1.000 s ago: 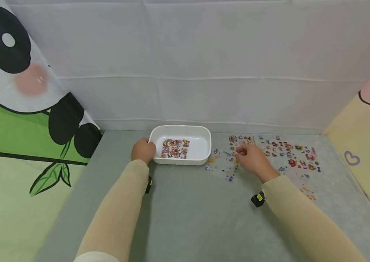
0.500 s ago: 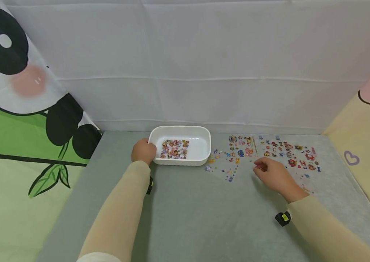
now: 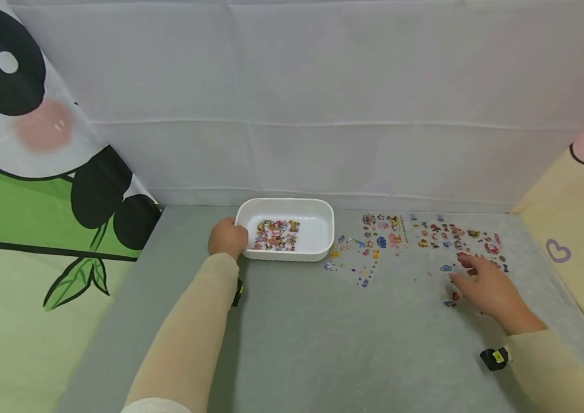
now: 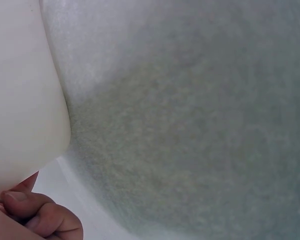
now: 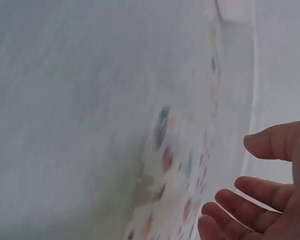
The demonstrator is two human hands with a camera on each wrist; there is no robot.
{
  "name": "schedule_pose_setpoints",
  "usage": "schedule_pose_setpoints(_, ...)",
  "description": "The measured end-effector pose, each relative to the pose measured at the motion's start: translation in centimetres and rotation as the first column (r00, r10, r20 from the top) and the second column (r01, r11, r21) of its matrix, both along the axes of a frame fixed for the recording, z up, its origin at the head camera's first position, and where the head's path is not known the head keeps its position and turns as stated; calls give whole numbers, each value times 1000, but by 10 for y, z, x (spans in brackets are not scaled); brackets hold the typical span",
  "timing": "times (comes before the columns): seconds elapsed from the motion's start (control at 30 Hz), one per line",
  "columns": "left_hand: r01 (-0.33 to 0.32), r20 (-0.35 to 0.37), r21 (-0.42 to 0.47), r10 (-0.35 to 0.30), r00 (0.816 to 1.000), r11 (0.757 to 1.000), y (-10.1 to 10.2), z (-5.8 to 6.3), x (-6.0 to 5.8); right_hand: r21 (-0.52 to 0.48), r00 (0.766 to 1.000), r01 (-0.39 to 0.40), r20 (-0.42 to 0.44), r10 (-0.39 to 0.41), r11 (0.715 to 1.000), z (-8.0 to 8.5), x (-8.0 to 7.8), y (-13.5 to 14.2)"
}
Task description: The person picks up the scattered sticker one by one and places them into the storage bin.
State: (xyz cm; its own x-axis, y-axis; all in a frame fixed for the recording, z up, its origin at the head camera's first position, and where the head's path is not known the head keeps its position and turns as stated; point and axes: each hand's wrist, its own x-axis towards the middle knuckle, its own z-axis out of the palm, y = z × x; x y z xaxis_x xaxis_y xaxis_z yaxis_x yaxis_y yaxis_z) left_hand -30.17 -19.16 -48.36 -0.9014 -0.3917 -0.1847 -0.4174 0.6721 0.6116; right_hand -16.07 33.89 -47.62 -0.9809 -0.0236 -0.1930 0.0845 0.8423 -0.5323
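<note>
Gripped by left hand (image 3: pixel 227 237) at left end: white tray (image 3: pixel 316 234), unmoved, printed patch (image 3: pixel 276 236) inside. Right hand (image 3: pixel 493 293) shifted from tray-side stickers (image 3: pixel 381 241) toward right-hand stickers (image 3: pixel 491 249); fingers parted, nothing seen held, apparently freed.

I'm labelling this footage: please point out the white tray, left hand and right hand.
White tray (image 3: pixel 314 234), head view: bare part of its floor.
Left hand (image 3: pixel 227 238), head view: back of the hand.
Right hand (image 3: pixel 495 293), head view: back of the hand.
</note>
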Motion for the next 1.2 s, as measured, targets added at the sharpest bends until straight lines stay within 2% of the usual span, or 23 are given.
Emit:
schedule_pose_setpoints(0.17, 16, -1, -7, -16, 1000, 1000, 2, 3, 1, 69, 1000, 2, -29, 0, 998, -8, 2, 23)
schedule_pose_setpoints(0.43, 8, -10, -11, -8, 1000, 1000, 4, 2, 0, 116, 995, 21, -103, -9, 993, -27, -4, 52)
schedule_pose_setpoints(0.63, 11, -17, -7, -12, 1000, 1000, 7, 3, 1, 118, 995, 30, -97, -18, 993, -33, 0, 66)
schedule_pose_setpoints(0.97, 3, -13, 0, -3, 1000, 1000, 6, 6, 3, 91, 993, -8, -118, 18, 996, -36, -2, 60)
schedule_pose_setpoints(1.2, 7, -7, 15, -7, 1000, 1000, 5, 6, 5, 121, 989, -35, -141, 52, 992, -33, 0, 52)
